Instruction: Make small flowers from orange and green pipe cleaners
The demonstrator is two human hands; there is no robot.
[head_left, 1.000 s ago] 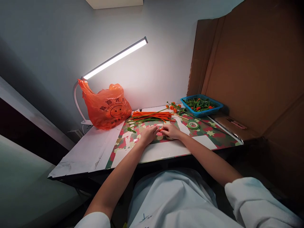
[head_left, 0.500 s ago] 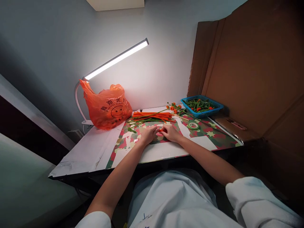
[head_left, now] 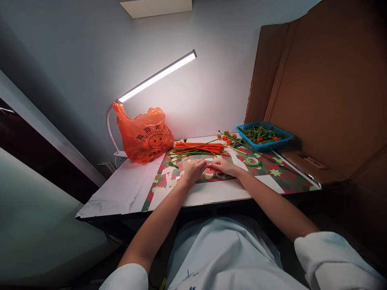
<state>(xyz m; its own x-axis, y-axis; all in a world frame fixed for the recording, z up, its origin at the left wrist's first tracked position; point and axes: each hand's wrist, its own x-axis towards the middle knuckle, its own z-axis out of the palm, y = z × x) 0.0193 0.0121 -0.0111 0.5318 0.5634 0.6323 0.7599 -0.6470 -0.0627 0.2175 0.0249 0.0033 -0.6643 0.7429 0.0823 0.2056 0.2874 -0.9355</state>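
Close together above the near part of the tabletop, my left hand (head_left: 195,170) and my right hand (head_left: 225,166) have their fingers pinched on one small orange piece (head_left: 211,166). It looks like a fuzzy pipe cleaner, though fingers cover most of it. Just beyond the hands lies a pile of orange pipe cleaners (head_left: 196,146), with thin green stems (head_left: 189,154) along its near side. A roll of green tape (head_left: 252,161) rests flat to the right of my right hand. Behind it are orange flowers (head_left: 229,142) on green stems.
A blue basket (head_left: 286,144) of green and orange pieces stands at the back right, beside a cardboard panel (head_left: 326,88). At the back left sits an orange plastic bag (head_left: 145,139) under a lit lamp (head_left: 159,74). A camouflage-patterned sheet (head_left: 169,177) covers the table's middle.
The view has shifted, so everything appears slightly farther right. My right hand has turned a little and its fingers lie flatter around the orange piece. Both hands stay close together.
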